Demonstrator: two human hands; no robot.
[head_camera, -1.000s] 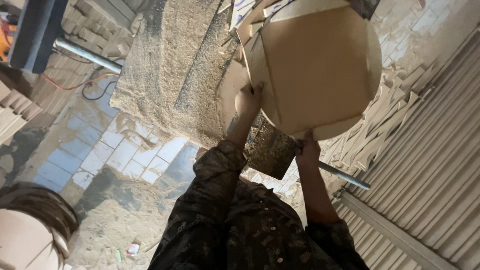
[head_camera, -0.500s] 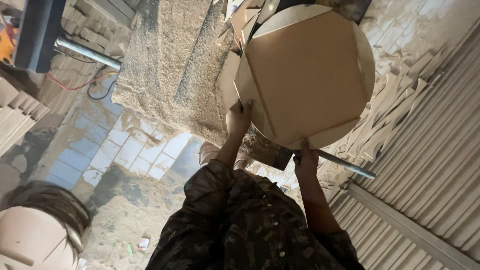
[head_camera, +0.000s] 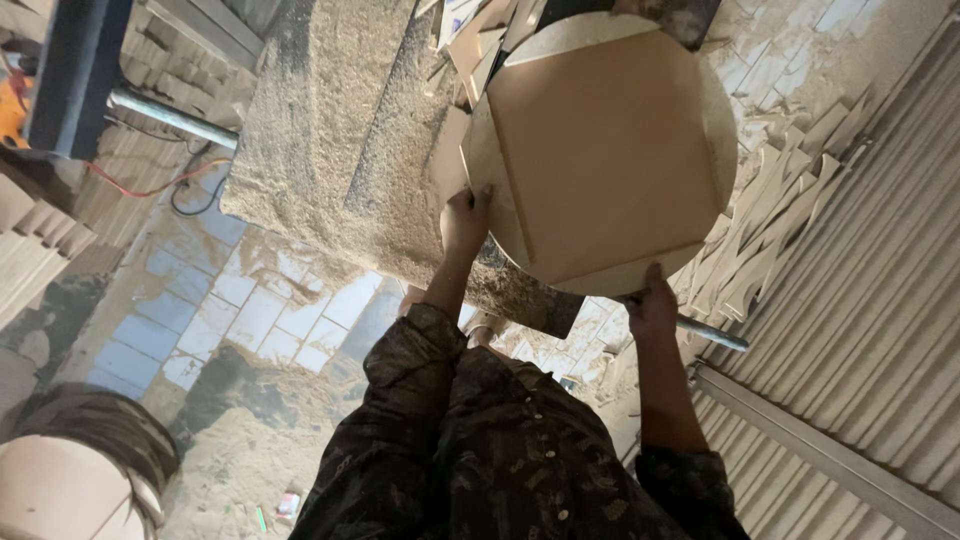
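Near the top centre of the frame, a round wooden board (head_camera: 610, 150) with a square tan panel laid on its face is held up between the person's two hands. Its pale rim shows as a thin crescent at the upper right and along the bottom edge. Left hand (head_camera: 464, 222), just left of centre, is closed on the board's left edge, fingers curled over the rim. Right hand (head_camera: 652, 306), lower and to the right, grips the bottom edge from beneath, thumb side against the rim. Both forearms run down to a dark patterned shirt (head_camera: 500, 450) that fills the bottom centre. Behind the board, toward the upper left, a broad surface heaped with sawdust (head_camera: 330, 130) slopes across the frame; I cannot tell whether the board touches it. Offcuts of thin wood (head_camera: 480, 30) poke out above the board's top left edge, and more pale strips (head_camera: 780, 220) lie stacked to its right. A metal pipe (head_camera: 712, 334) sticks out just beside the right hand, and another pipe (head_camera: 170, 115) crosses the upper left. Corrugated metal sheeting (head_camera: 880, 300) runs down the right side. Lower left shows a tiled floor (head_camera: 200, 320) dusted with sawdust, with a red cable (head_camera: 150, 190) trailing above it.
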